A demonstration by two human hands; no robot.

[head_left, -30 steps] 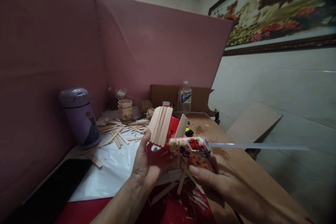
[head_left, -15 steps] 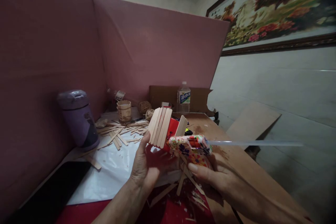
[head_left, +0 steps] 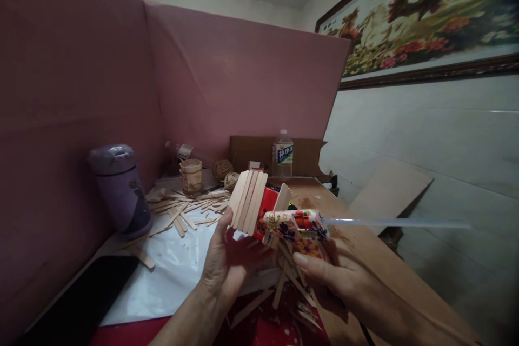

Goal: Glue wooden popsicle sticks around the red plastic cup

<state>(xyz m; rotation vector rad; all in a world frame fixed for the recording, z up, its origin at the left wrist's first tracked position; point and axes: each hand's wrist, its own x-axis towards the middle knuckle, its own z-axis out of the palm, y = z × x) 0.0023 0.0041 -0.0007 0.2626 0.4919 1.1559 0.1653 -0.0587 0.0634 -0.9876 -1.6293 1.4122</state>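
The stick-covered red piece [head_left: 249, 203] sat mid-frame; I judged it light and stiff, its joints perhaps fragile, best held low by the slatted side. My left hand [head_left: 223, 259] pinched its lower-left edge, palm half open, though shadow probably hid some fingers. My right hand [head_left: 336, 270] wrapped the flowered glue gun [head_left: 295, 230], right of centre.

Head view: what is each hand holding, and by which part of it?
The left hand holds the red piece with wooden sticks by its lower left edge. The right hand holds the flowered glue gun by its handle.
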